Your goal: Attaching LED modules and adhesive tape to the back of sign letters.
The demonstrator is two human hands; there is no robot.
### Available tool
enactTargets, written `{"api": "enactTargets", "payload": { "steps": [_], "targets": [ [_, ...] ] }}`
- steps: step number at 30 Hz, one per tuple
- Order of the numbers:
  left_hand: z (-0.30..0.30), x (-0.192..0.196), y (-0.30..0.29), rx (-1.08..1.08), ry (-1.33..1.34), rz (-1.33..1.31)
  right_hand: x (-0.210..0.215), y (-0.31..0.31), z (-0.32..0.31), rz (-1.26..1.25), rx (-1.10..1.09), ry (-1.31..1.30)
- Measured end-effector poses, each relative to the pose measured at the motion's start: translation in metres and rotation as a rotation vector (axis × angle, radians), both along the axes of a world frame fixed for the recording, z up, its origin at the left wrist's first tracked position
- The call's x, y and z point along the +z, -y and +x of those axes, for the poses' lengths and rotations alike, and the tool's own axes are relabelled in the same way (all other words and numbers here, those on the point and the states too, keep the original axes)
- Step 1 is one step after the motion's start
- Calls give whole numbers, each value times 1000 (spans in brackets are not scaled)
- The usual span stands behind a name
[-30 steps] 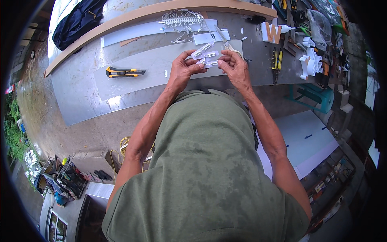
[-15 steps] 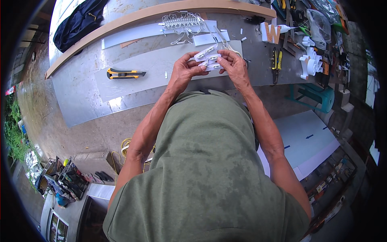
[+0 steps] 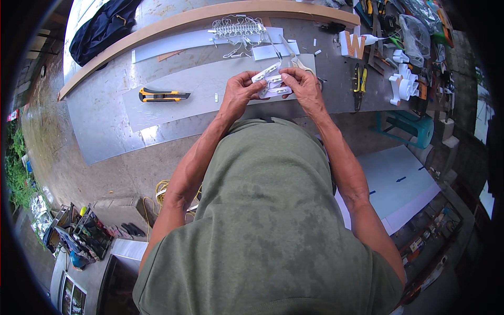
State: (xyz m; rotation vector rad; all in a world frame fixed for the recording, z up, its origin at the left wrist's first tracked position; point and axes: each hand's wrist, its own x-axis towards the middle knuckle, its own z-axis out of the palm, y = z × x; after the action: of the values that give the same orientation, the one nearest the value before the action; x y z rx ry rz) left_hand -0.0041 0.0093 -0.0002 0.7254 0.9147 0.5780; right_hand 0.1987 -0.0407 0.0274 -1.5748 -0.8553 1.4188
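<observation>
Between my two hands, above the metal table's near edge, are white LED modules (image 3: pixel 274 79) joined by thin wire, on a small white piece whose outline I cannot fully make out. My left hand (image 3: pixel 239 93) pinches its left side with thumb and fingers. On the opposite side, my right hand (image 3: pixel 305 89) grips it with thumb and forefinger. A white wire runs from the modules toward a bundle of the same wired modules (image 3: pixel 239 28) farther back. Beside my right hand lies a cream-coloured roll or loop (image 3: pixel 304 64), partly hidden.
A yellow and black utility knife (image 3: pixel 164 95) lies left on a grey sheet (image 3: pixel 157 113). Pliers (image 3: pixel 360 84), white cut-out shapes (image 3: pixel 403 81) and a white block letter with a wood-coloured face (image 3: pixel 353 44) are at right. A long brown bar (image 3: pixel 210 11) spans the back. A teal stool (image 3: pixel 415 126) stands below.
The white piece with the LED modules has turned and tilted slightly in my hands, showing more of its lower part. My fingers have shifted a little on it.
</observation>
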Motion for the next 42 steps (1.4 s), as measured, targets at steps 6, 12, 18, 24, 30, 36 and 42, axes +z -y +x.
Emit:
{"api": "enactTargets", "payload": {
  "steps": [6, 12, 18, 24, 30, 36, 42],
  "targets": [
    [1, -6, 0, 7, 5, -46, -3, 0, -2, -23, 9, -25],
    [2, -9, -1, -54, -86, -22, -3, 2, -4, -34, 3, -35],
    [3, -12, 0, -47, -102, -36, -6, 3, -6, -41, 0, -9],
    [4, -7, -1, 5, -20, -103, -10, 3, -6, -85, -84, -129],
    [3, -7, 0, -14, -58, -28, -9, 1, 0, -130, -85, -246],
    [3, -5, 1, -33, -139, 17, -5, 0, -2, -141, -55, -135],
    [3, -2, 0, -25, -125, 20, -9, 0, -5, -102, -40, -94]
  ]
}}
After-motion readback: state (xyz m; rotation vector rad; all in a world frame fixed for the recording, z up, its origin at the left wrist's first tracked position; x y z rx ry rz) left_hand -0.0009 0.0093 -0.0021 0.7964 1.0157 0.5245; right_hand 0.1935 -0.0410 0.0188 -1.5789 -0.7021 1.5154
